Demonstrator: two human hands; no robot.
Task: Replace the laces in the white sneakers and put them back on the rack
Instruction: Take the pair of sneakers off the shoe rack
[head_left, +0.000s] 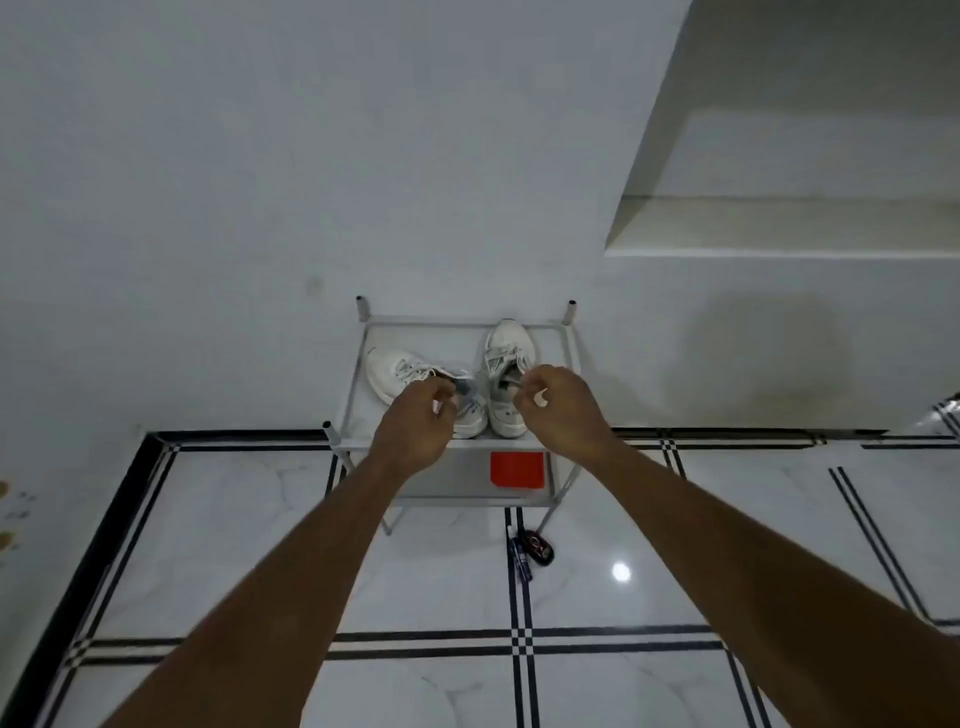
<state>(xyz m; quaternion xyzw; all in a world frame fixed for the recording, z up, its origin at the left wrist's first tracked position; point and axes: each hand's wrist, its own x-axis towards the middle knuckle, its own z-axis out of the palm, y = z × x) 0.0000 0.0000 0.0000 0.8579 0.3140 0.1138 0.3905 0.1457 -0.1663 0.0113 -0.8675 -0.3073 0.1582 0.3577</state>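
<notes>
- The left hand (415, 431) reached to the heel of the left sneaker (415, 379), fingers curled and pinching its collar.
- The right hand (563, 410) pinched the opening of the right sneaker (506, 353).
- Both white sneakers sat side by side on the rack (358, 395) top at frame centre.
- A red box (517, 469) lay on the lower shelf.

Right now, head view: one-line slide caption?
Both hands, left and right, grip white sneakers on the rack's top shelf.
</notes>
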